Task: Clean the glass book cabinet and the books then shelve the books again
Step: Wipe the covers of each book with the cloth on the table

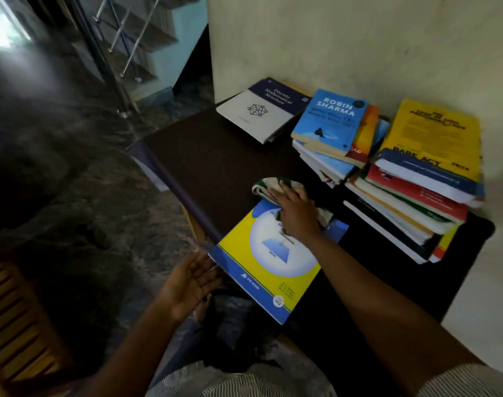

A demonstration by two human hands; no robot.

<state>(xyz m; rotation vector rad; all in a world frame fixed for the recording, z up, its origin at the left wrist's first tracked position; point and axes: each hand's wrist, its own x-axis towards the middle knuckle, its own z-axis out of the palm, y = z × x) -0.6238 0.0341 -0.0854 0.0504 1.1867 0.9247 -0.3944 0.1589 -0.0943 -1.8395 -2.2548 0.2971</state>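
Your right hand (297, 216) presses the cloth (266, 187) flat, fingers spread, onto the far end of the yellow-and-blue book (261, 270), your left hand (190, 279) rests open against that book's left edge, and beyond it book stacks (416, 181) crowd the dark table (216, 156).

On the worktop (216, 156), a book (261, 270) overhangs the near edge, with a cloth (266, 186) on its far end. Behind, by the wall (359, 38), sit a left pile (269, 113), middle pile (330, 130) and right pile (416, 179).
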